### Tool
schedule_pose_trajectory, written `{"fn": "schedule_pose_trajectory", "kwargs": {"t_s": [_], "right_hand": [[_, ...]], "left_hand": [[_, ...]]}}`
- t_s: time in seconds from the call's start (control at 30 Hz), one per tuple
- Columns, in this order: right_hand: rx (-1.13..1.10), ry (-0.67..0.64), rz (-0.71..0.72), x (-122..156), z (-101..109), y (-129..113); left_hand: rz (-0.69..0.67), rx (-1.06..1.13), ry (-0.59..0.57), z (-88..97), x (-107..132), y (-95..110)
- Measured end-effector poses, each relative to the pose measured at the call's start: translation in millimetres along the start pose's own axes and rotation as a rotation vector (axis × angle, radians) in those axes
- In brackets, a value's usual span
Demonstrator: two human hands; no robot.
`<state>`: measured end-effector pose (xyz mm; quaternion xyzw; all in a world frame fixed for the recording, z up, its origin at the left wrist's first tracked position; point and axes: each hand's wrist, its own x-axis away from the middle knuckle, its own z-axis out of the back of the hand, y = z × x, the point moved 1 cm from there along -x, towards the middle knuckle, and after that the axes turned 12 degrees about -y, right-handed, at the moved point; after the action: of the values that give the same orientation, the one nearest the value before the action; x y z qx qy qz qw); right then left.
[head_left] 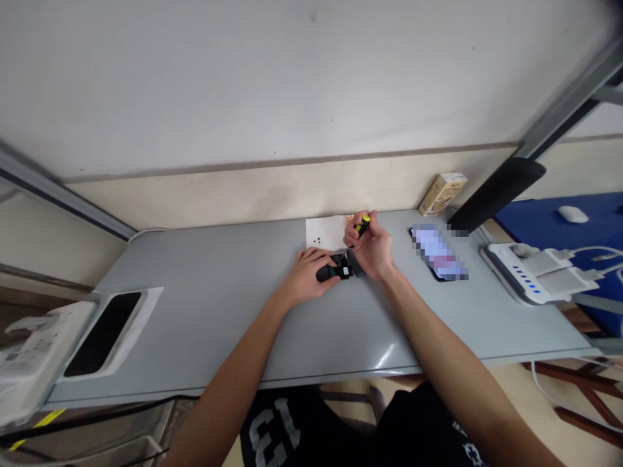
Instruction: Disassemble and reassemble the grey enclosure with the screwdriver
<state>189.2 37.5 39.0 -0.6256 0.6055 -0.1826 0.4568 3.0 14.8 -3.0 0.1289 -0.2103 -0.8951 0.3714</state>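
My left hand [307, 272] is closed around a small black device [335, 269] with a green spot, pressing it onto the grey table [219, 311]. My right hand [372, 250] grips a screwdriver with a yellow and black handle [362, 224], its tip pointing down at the device. Just behind the hands lies a white sheet of paper [325, 232] with a few tiny dark specks on it, probably screws.
A phone [439, 254] lies right of my hands, with a small yellowish carton [442, 193] behind it. A white charging hub with cables [530, 275] sits at the right edge. A dark phone [103, 332] rests on white paper at the left.
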Motion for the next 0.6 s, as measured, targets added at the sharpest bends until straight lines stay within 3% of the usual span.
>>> {"fn": "schedule_pose_trajectory", "kwargs": {"t_s": [0.33,0.6], "right_hand": [[-0.205,0.005,-0.057,1.2,-5.3,-2.0],[-0.193,0.002,-0.024,2.1,-4.2,0.5]], "left_hand": [[-0.015,0.003,0.027,-2.5,0.7,-2.0],[-0.009,-0.011,0.041,-4.5,0.6,-4.3]]}}
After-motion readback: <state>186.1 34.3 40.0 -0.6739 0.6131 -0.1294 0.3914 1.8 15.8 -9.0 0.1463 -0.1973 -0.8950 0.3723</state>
